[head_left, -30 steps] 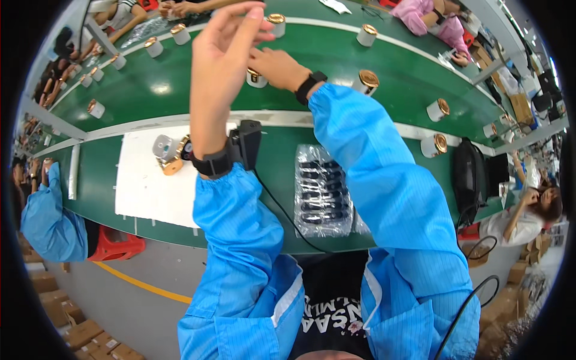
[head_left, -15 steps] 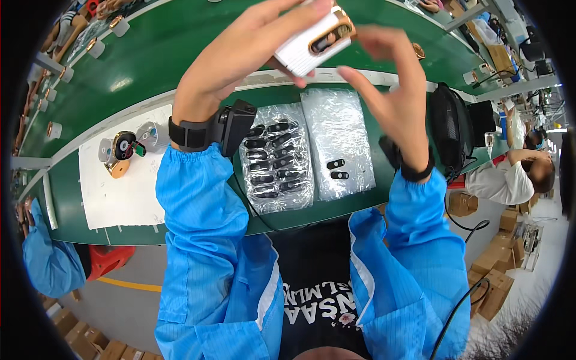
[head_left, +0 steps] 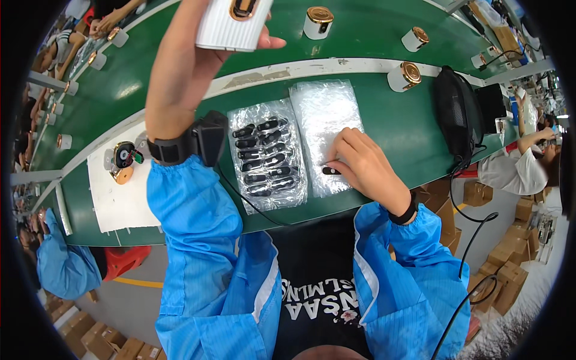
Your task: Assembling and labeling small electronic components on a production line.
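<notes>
My left hand [head_left: 186, 66] grips a white ribbed case [head_left: 231, 27] with a gold-rimmed oval slot in its side, held up over the far green surface. Low over a clear plastic bag [head_left: 327, 108], my right hand [head_left: 367, 168] has its fingertips pinched together. Just under those fingertips a small black oval piece [head_left: 330, 171] lies on the bag; whatever the pinch holds is hidden. To the left, another clear plastic bag [head_left: 237, 198] carries several black oval pieces [head_left: 275, 160] in two rows.
White cylinders with gold tops [head_left: 318, 25] stand along the far green surface, one [head_left: 403, 78] nearer. A black mesh bag [head_left: 456, 117] is at the right. On a white sheet [head_left: 123, 207] at the left lies a round part [head_left: 124, 155] with wires. A black cable runs beside my right arm.
My left hand has carried the white case leftward and up. My right hand has come away from the case, down to the right-hand bag, where one of two black pieces no longer shows.
</notes>
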Demonstrator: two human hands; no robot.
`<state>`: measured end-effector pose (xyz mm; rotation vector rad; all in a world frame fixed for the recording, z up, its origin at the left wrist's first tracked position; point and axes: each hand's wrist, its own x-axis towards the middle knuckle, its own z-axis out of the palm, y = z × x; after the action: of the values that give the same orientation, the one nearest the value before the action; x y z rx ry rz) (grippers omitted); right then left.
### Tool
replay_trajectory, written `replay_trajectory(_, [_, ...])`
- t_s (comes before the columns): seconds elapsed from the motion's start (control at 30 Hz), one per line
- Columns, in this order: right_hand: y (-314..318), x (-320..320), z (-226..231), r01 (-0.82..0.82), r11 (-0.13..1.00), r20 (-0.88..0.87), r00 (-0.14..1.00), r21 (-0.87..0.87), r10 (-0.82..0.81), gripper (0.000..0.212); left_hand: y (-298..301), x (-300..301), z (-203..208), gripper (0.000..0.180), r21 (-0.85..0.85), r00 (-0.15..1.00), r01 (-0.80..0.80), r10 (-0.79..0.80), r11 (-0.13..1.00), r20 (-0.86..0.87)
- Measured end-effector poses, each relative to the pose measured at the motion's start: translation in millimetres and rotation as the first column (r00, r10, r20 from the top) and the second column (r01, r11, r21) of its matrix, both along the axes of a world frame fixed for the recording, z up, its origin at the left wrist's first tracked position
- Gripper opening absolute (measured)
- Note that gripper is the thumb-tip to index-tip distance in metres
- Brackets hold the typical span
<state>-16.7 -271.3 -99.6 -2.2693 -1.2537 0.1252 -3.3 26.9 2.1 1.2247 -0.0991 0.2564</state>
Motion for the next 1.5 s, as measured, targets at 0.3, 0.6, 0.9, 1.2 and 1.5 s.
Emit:
replay_trajectory(0.3, [37, 40, 102, 0.051, 0.815, 0.354, 0.884, 0.577, -0.305, 0.018, -30, 1, -8, 0.067, -0.152, 0.929, 0.352, -0.326, 0.923, 0.176])
replay_trajectory(0.6, [87, 61, 89, -0.039, 0.771, 0.371, 0.892, 0.635, -0.260, 0.035, -32, -13, 13, 0.068, -0.254, 0.947, 0.296, -0.249, 0.921, 0.203])
replay_trajectory(0.9, [89, 54, 151, 0.144, 0.563, -0.181, 0.983, 0.814, 0.011, 0.038, -16, -9, 7, 0.055, -0.223, 0.928, 0.325, -0.265, 0.919, 0.261])
replay_trajectory(1.2, [93, 45, 143, 0.141, 0.513, -0.233, 0.965, 0.847, 0.120, 0.024, -25, -8, 13, 0.062, -0.167, 0.982, 0.174, -0.158, 0.970, 0.108])
replay_trajectory(1.5, [91, 55, 144, 0.155, 0.548, -0.282, 0.947, 0.822, 0.155, 0.020, -27, -3, 4, 0.055, -0.164, 0.981, 0.192, -0.183, 0.968, 0.066])
